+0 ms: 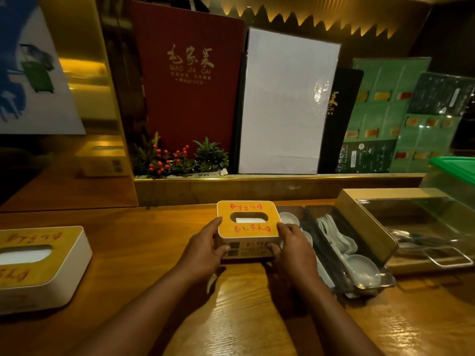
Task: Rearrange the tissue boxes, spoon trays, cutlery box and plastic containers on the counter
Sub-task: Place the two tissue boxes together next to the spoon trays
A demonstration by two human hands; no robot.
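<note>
Tissue box [248, 222] sits on the counter [154, 240] at twelve o'clock; my left hand [205, 250] curls round its nine o'clock end, my right hand [293, 249] round its three o'clock end (thumbs on the near face). Spoon trays [321, 250] lie just beside it at three, a second tissue box [38, 263] well apart at nine.

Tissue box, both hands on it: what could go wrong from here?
1. The right hand gripping the tissue box sits right against the spoon tray; a shift to the right could knock the tray or rattle the white spoons out of line.
2. The left hand and right hand hold only the box's side edges; if lifted, it might slip or tilt.
3. A wide sweep left could hit the second tissue box to its left.
</note>
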